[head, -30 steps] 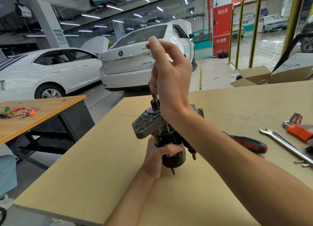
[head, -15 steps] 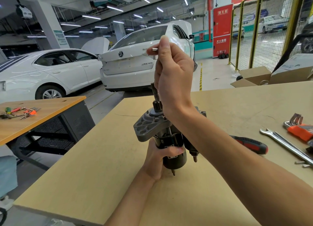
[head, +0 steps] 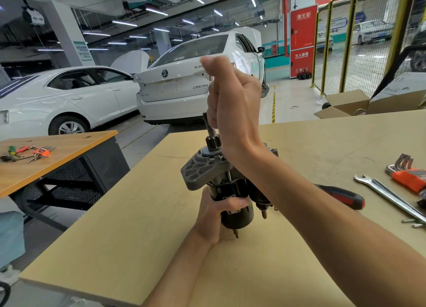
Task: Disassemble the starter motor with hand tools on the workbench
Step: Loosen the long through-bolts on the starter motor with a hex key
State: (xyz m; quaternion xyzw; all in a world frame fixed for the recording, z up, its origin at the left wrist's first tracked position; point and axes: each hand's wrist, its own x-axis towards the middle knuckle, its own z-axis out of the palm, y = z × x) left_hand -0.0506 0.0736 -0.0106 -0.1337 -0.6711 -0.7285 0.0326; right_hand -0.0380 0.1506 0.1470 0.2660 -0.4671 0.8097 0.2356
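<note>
Two hands are on the job. My left hand [head: 213, 217] wraps round the black body of the starter motor [head: 227, 187], thumb across the front and fingers curled behind, holding it upright on the workbench [head: 129, 226] with the grey mounting flange up and the studs at the bottom end touching the board. My right hand [head: 232, 104] is raised above the motor, just over the geared shaft [head: 211, 135] that sticks out of the top. Its fingers are curled in tight with the thumb tip pressed against the forefinger; I cannot tell whether anything is pinched between them, as the hand is blurred. The heel of that hand sits close beside the shaft, and my forearm crosses in front of the motor's right side.

On the pale board to my right lie a screwdriver with a black and red handle [head: 343, 195], partly hidden behind my arm, then a spanner [head: 389, 197] and a set of hex keys in an orange holder [head: 408, 174]. A few small bolts [head: 412, 222] lie by the spanner's near end. To the left stands a second table [head: 46, 164] with more tools on it. Beyond are two white cars [head: 198, 81] in a lit workshop, a red cabinet [head: 303, 41], yellow mesh fencing [head: 359, 44] and open cardboard boxes [head: 345, 104].
</note>
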